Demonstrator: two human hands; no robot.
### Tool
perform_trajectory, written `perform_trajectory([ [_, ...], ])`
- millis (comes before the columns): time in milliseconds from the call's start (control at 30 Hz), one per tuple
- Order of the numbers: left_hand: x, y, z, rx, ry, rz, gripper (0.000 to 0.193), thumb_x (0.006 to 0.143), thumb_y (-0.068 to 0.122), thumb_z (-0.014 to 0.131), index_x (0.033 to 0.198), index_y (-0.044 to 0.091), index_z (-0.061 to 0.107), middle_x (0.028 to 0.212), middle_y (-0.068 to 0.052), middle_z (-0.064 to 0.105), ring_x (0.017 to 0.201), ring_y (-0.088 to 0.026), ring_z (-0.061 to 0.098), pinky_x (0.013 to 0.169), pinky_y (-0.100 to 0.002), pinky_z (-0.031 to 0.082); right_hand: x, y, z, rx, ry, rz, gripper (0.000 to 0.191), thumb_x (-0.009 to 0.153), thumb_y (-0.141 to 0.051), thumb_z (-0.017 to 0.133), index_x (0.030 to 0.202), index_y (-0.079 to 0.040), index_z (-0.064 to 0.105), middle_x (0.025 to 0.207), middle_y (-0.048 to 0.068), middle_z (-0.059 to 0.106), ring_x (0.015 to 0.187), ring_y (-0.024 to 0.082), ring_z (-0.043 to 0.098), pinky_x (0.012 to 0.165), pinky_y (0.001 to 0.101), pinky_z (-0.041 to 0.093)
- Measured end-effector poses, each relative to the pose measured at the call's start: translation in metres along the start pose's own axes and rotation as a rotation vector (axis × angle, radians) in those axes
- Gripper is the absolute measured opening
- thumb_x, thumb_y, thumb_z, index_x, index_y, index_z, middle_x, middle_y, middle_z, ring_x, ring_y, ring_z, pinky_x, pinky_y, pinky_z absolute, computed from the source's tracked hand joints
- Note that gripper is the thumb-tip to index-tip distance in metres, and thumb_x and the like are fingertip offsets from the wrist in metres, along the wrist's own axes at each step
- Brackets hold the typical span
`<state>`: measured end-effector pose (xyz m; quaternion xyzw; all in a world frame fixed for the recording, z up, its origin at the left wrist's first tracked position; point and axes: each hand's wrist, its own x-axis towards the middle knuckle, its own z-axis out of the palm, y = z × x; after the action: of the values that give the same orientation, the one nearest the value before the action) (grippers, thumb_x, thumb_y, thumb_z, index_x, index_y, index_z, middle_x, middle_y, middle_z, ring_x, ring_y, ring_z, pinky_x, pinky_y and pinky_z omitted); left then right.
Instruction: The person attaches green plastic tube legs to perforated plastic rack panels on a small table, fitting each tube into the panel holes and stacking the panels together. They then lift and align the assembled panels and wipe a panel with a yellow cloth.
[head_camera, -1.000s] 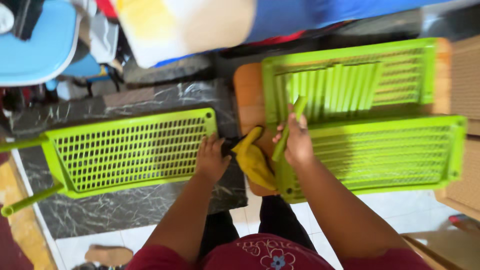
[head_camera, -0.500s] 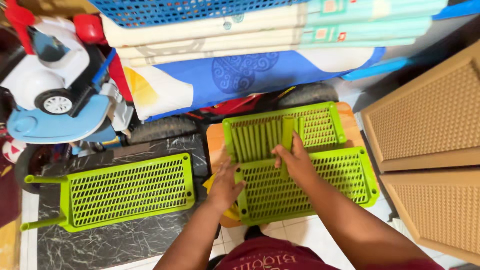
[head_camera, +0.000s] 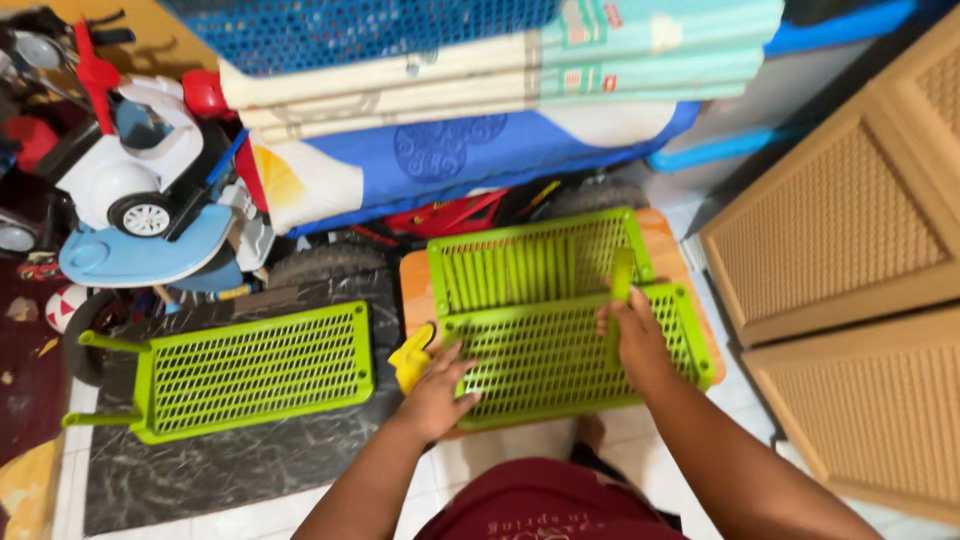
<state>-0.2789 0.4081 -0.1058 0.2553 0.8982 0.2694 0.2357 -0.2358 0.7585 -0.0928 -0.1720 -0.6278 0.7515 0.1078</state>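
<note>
- Steadying near green rack (head_camera: 575, 355) flat on stool: left hand (head_camera: 437, 392) presses it open-palmed, yellow cloth (head_camera: 412, 357) beside.
- Right hand (head_camera: 632, 335) pinches green post (head_camera: 622, 277), keeping it upright.
- Third rack (head_camera: 255, 368) lies left, apart.

Lime-green perforated plastic panel (head_camera: 570, 350) flat on wooden stool, overlapping second green panel (head_camera: 530, 262) behind.

One camera sat on the person's head, looking steeply down. It hung close above the green slatted panel (head_camera: 575, 345), floor and clutter beyond.
</note>
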Motion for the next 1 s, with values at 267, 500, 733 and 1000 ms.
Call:
perform_trajectory([
  [267, 0.147, 0.027, 0.042, -0.068, 0.06, -0.258, 0.063, 0.09, 0.043, 0.071, 0.144, 0.017, 0.053, 0.163, -0.014, 0.035, 0.148, -0.032, 0.038, 0.122, -0.041, 0.035, 0.111, -0.039, -0.117, -0.312, 0.024, -0.216, 0.033, 0.104, -0.017, 0.059, 0.133, -0.003, 0.053, 0.119, 0.007, 0.07, 0.105, 0.014, 0.064, 0.09, 0.0297, 0.051],
  [500, 0.248, 0.089, 0.107, -0.159, 0.032, -0.289, 0.065, 0.09, 0.043, 0.072, 0.146, 0.014, 0.053, 0.162, -0.018, 0.033, 0.149, -0.038, 0.032, 0.122, -0.044, 0.03, 0.197, -0.015, -0.176, -0.541, -0.076, -0.134, 0.04, 0.097, -0.021, 0.069, 0.131, -0.003, 0.057, 0.113, 0.006, 0.069, 0.098, 0.013, 0.066, 0.083, 0.0313, 0.054],
  [733, 0.294, 0.107, 0.13, 0.049, -0.049, -0.084, 0.057, 0.087, 0.032, 0.074, 0.14, 0.017, 0.059, 0.159, -0.011, 0.041, 0.149, -0.039, 0.033, 0.122, -0.051, 0.028, 0.268, 0.068, -0.146, -0.401, -0.121, 0.163, 0.033, 0.094, -0.024, 0.072, 0.12, -0.005, 0.065, 0.093, 0.002, 0.07, 0.083, 0.012, 0.066, 0.074, 0.032, 0.054],
  [1000, 0.369, 0.081, 0.151, 0.046, 0.087, 0.122, 0.055, 0.084, 0.03, 0.073, 0.136, 0.015, 0.061, 0.153, -0.011, 0.048, 0.145, -0.043, 0.036, 0.117, -0.056, 0.032, 0.309, 0.131, -0.104, -0.742, 0.065, 0.182, 0.035, 0.095, -0.032, 0.077, 0.109, -0.003, 0.064, 0.087, 0.01, 0.067, 0.08, 0.023, 0.066, 0.077, 0.0383, 0.053],
])
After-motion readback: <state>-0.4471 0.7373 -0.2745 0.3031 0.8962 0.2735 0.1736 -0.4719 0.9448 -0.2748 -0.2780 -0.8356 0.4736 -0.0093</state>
